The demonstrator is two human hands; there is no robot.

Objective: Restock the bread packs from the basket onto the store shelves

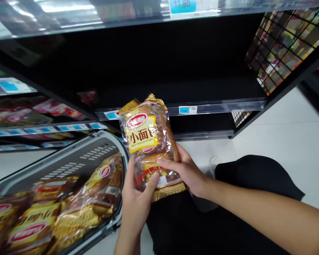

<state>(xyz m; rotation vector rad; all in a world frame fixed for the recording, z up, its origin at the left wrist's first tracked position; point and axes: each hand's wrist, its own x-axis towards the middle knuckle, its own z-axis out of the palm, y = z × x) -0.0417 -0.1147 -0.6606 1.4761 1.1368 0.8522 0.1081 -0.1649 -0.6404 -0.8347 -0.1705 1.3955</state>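
- The left hand point(135, 202) comes up from below and cradles the lower end of a clear bag of mini French bread point(149, 141). Its fingers are closed around the back of the bag, and the thumb point(152, 179) presses on the front.
- The right hand point(184, 173) reaches in from the right, and its fingers point(167, 163) are closed across the front and side of the same bag, so both hands grip it.
- The bag is held upright and slightly tilted, between the hands and above the floor. It has a yellow label with a red oval logo and the words "Mini French Bread", with gold crimped ends.
- A grey plastic shopping basket point(77, 159) with a slotted wall sits at lower left, just beside the left hand, holding several matching bread bags point(34, 226).
- A black trouser leg point(255, 177) runs below the right forearm, with a white shoe point(214, 165) just beyond it on the white tile floor point(281, 141).
- Behind the bag stands a black shelf point(215, 92) with a clear front rail and a blue price label point(184, 110).
- Packaged goods point(55, 109) fill a shelf at left, and a wire grid panel point(279, 46) shows at upper right.
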